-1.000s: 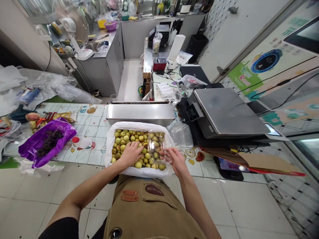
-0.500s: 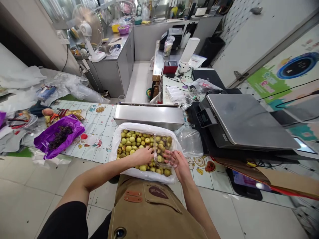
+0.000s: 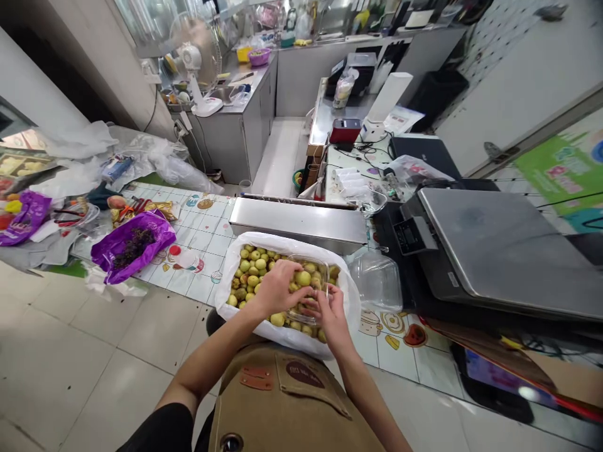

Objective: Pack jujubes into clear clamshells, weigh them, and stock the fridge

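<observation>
A box lined with white plastic (image 3: 226,285) holds many small green-yellow fruits (image 3: 252,267) at the table's near edge. A clear plastic container (image 3: 320,271) with some fruits in it rests on top of the pile. My left hand (image 3: 277,289) is cupped over fruits at the container's left rim, fingers curled around them. My right hand (image 3: 330,311) grips the container's near edge.
A steel tray (image 3: 296,223) lies behind the box. A stack of empty clear containers (image 3: 377,279) stands to the right, with a steel weighing scale (image 3: 494,242) beyond. A purple bag of dark fruit (image 3: 132,245) and plastic bags lie at the left.
My left hand has moved right from the fruit pile to the clear container with fruits in it. The view has shifted left and the container holds more fruit.
</observation>
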`<state>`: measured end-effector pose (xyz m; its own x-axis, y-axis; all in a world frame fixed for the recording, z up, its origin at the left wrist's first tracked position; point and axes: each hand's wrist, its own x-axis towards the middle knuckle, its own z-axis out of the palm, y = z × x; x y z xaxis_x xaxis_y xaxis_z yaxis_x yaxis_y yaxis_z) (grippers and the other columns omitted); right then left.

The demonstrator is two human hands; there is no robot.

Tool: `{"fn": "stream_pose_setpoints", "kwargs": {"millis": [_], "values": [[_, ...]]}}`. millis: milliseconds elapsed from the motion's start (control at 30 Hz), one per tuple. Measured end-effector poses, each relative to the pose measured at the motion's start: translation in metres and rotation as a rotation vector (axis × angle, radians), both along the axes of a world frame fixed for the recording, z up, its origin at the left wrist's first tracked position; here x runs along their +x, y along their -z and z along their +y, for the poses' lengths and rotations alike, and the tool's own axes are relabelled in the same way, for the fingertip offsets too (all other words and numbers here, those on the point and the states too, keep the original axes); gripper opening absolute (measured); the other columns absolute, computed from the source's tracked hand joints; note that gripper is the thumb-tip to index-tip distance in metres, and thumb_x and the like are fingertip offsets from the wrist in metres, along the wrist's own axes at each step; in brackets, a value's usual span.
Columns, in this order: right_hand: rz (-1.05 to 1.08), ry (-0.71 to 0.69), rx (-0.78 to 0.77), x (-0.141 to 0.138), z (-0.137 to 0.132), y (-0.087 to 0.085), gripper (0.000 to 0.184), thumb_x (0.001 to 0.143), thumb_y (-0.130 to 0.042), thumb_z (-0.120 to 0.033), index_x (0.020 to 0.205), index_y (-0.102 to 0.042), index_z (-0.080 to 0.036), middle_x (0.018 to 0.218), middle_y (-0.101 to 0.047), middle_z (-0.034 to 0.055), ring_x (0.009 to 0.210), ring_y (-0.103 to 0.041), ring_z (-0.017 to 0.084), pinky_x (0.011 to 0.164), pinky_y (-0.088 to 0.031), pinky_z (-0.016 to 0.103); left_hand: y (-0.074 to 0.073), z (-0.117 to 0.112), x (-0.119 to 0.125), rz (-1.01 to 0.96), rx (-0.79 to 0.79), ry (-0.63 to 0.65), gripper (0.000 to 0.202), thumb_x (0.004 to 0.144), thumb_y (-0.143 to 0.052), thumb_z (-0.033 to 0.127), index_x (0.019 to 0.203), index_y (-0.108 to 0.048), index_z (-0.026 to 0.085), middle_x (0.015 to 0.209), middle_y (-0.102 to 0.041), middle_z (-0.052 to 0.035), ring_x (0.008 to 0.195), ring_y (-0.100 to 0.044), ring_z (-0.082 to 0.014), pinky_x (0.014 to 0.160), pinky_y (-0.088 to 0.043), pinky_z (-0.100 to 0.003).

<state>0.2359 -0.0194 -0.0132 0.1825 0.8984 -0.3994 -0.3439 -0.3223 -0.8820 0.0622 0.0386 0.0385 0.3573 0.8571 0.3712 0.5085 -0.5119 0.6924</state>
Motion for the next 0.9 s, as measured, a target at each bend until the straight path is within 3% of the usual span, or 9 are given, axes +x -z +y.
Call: {"fn": "stream_pose_setpoints", "kwargs": {"millis": [133, 200, 267, 333, 367, 433, 567, 667, 900], "values": [[0.048, -0.041, -0.043, -0.021, 0.008, -0.006, 0.064, 0.08, -0.075, -0.072, 0.125, -0.047, -0.036, 0.108, -0.07, 0.0, 0.094, -0.077, 0.027, 0.069, -0.068, 0.042, -0.015, -0.004, -0.003, -0.048, 0.19, 0.046, 0.044, 0.094, -0.075, 0.039, 0.132, -0.057, 0.023, 0.125, -0.07, -0.0127, 0.121, -0.066, -0.03, 0.107, -0.055, -0.049], [0.099, -0.078, -0.095, -0.028, 0.009, -0.008, 0.063, 0.081, -0.075, -0.071, 0.125, -0.047, -0.037, 0.112, -0.072, 0.0017, 0.098, -0.078, 0.03, 0.069, -0.068, 0.044, -0.014, -0.011, -0.029, -0.112, 0.263, -0.108, 0.041, 0.096, -0.073, 0.034, 0.133, -0.057, 0.024, 0.125, -0.069, -0.0116, 0.122, -0.066, -0.028, 0.107, -0.056, -0.047], [0.153, -0.091, -0.125, -0.033, 0.007, -0.008, 0.064, 0.079, -0.076, -0.071, 0.124, -0.046, -0.037, 0.116, -0.073, 0.003, 0.101, -0.079, 0.033, 0.069, -0.069, 0.046, -0.003, -0.019, -0.074, -0.16, 0.334, -0.448, 0.035, 0.097, -0.069, 0.029, 0.129, -0.057, 0.023, 0.12, -0.067, -0.0103, 0.115, -0.067, -0.0256, 0.101, -0.058, -0.044], [0.186, -0.081, -0.123, -0.036, 0.005, -0.008, 0.065, 0.078, -0.077, -0.072, 0.123, -0.046, -0.037, 0.117, -0.074, 0.0033, 0.104, -0.079, 0.034, 0.07, -0.069, 0.047, 0.019, -0.024, -0.128, -0.188, 0.435, -0.936, 0.049, 0.091, -0.076, 0.033, 0.132, -0.051, 0.02, 0.126, -0.06, -0.0128, 0.117, -0.063, -0.0272, 0.1, -0.058, -0.046], [0.191, -0.071, -0.116, -0.038, 0.004, -0.008, 0.064, 0.078, -0.077, -0.072, 0.122, -0.046, -0.037, 0.117, -0.074, 0.0034, 0.104, -0.08, 0.035, 0.07, -0.069, 0.047, 0.032, -0.024, -0.156, -0.19, 0.417, -1.159, 0.065, 0.085, -0.082, 0.036, 0.136, -0.047, 0.018, 0.135, -0.055, -0.0161, 0.127, -0.059, -0.0304, 0.106, -0.055, -0.049], [0.183, -0.049, -0.096, -0.039, 0.003, -0.008, 0.063, 0.08, -0.076, -0.072, 0.123, -0.047, -0.037, 0.116, -0.075, 0.0037, 0.106, -0.079, 0.035, 0.07, -0.069, 0.047, 0.056, -0.018, -0.207, -0.172, 0.194, -1.399, 0.097, 0.069, -0.092, 0.039, 0.145, -0.037, 0.016, 0.148, -0.045, -0.0209, 0.141, -0.05, -0.0348, 0.115, -0.049, -0.052], [0.15, 0.008, -0.06, -0.039, 0.002, -0.006, 0.064, 0.079, -0.077, -0.07, 0.126, -0.048, -0.036, 0.12, -0.074, 0.0047, 0.107, -0.079, 0.035, 0.071, -0.07, 0.047, 0.084, 0.025, -0.263, -0.137, -0.299, -1.265, 0.066, 0.073, -0.087, 0.036, 0.126, -0.053, 0.02, 0.118, -0.07, -0.0108, 0.114, -0.071, -0.0288, 0.102, -0.058, -0.045], [0.131, 0.053, -0.05, -0.041, -0.001, -0.004, 0.066, 0.078, -0.079, -0.07, 0.126, -0.048, -0.036, 0.124, -0.072, 0.005, 0.105, -0.08, 0.035, 0.071, -0.07, 0.047, 0.085, 0.082, -0.267, -0.102, -0.338, -1.172, 0.048, 0.073, -0.086, 0.039, 0.108, -0.058, 0.021, 0.103, -0.074, -0.0064, 0.103, -0.074, -0.0285, 0.099, -0.059, -0.044], [0.097, 0.154, -0.021, -0.054, -0.015, -0.01, 0.062, 0.081, -0.081, -0.066, 0.124, -0.05, -0.035, 0.112, -0.071, 0.0004, 0.095, -0.082, 0.031, 0.07, -0.071, 0.045, 0.074, 0.219, -0.238, -0.051, -0.381, -1.031, 0.055, 0.072, -0.083, 0.034, 0.117, -0.055, 0.019, 0.123, -0.073, -0.0162, 0.125, -0.069, -0.0367, 0.11, -0.053, -0.047]]}}
